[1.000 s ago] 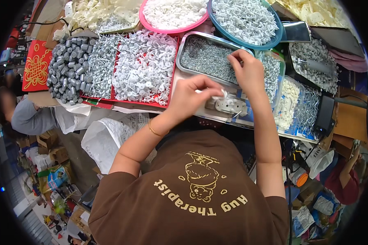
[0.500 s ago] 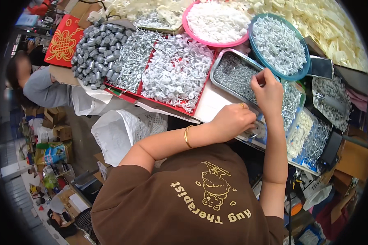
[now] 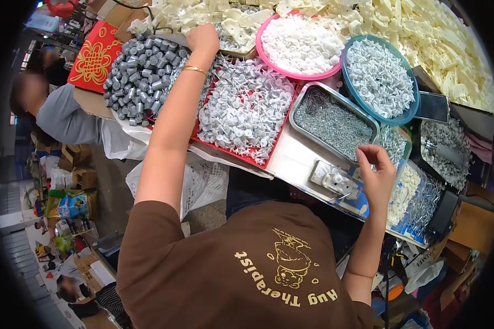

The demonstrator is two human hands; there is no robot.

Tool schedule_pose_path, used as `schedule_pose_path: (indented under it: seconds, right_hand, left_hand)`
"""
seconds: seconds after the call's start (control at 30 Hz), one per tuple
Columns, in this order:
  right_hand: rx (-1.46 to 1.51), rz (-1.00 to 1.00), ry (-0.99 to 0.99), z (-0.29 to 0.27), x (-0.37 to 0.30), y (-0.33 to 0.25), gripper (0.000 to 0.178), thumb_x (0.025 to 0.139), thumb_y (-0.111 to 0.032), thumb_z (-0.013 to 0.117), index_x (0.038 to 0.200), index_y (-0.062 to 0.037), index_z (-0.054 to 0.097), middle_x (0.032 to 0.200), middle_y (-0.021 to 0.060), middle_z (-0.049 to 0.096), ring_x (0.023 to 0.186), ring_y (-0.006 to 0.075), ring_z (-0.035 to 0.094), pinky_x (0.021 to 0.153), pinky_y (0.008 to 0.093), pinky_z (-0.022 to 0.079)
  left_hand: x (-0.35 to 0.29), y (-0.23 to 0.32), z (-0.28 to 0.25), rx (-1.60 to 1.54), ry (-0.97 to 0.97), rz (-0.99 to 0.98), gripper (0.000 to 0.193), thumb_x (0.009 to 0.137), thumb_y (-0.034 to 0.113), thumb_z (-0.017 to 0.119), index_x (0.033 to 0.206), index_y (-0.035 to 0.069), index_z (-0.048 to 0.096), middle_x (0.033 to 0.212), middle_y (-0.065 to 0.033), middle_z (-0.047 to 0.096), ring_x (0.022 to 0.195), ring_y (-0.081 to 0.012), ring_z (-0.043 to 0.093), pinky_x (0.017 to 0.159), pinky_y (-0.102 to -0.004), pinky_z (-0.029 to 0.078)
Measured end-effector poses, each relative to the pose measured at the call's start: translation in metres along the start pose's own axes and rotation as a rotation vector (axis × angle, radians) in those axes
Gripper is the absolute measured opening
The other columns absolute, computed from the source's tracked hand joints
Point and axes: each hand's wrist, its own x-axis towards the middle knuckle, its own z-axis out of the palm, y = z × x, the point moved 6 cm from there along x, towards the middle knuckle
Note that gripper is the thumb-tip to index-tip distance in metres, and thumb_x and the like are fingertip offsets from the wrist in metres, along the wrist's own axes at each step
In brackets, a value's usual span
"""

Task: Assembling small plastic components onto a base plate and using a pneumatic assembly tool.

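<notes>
My left hand [image 3: 203, 39] is stretched to the far left side of the table, beside a shallow tray of small metal pieces [image 3: 231, 38] and cream plastic parts [image 3: 175, 17]. Its fingertips are hidden behind the back of the hand. Near the front right, my right hand [image 3: 377, 174] hovers by the lower corner of a metal tray [image 3: 297, 123] full of tiny silver pieces. Thumb and forefinger curl together in a pinch; whatever is between them is too small to make out. Left of this hand, a small pale assembly with a round knob [image 3: 336, 181] lies on the table edge.
A red tray [image 3: 264, 163] holds white-headed pins, beside grey metal cylinders [image 3: 140, 77]. Behind stand a pink basin [image 3: 260, 46] of white pieces and a teal basin [image 3: 417, 98] of pins. Cream parts [image 3: 422, 44] heap at the back. A person in grey [image 3: 71, 118] sits left.
My left hand has left the pale assembly and swung far out to the back left, uncovering the assembly. My right hand has moved down and right, away from the metal tray's contents.
</notes>
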Motion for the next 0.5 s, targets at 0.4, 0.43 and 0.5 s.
schedule_pose_path:
  seconds: [0.4,0.43,0.5]
  right_hand:
    - [0.092,0.012,0.085,-0.021,-0.013,-0.002,0.01,0.09,-0.004,0.072,0.098,0.0008,0.07,0.087,0.0039,0.071,0.08,0.0093,0.065,0.076,0.0245,0.051]
    - [0.067,-0.002,0.08,-0.019,-0.011,-0.004,0.01,0.09,-0.003,0.072,0.098,0.0007,0.07,0.087,0.0041,0.071,0.08,0.0095,0.065,0.076,0.0246,0.051]
    - [0.038,-0.019,0.073,-0.017,-0.01,-0.007,0.009,0.09,-0.003,0.072,0.098,0.0007,0.07,0.087,0.0042,0.071,0.08,0.0097,0.065,0.076,0.0246,0.051]
  left_hand:
    - [-0.003,-0.002,-0.004,-0.148,0.184,0.082,0.024,0.081,0.027,0.074,0.093,0.006,0.078,0.1,-0.016,0.074,0.095,-0.0364,0.07,0.083,-0.0467,0.056]
    - [-0.001,-0.003,-0.005,-0.145,0.187,0.081,0.024,0.081,0.027,0.074,0.093,0.006,0.078,0.1,-0.016,0.074,0.095,-0.0364,0.07,0.083,-0.0467,0.056]
    - [0.002,0.004,-0.007,-0.113,-0.004,0.043,0.022,0.087,0.024,0.07,0.097,0.005,0.075,0.106,-0.0143,0.072,0.105,-0.0342,0.066,0.088,-0.0463,0.056]
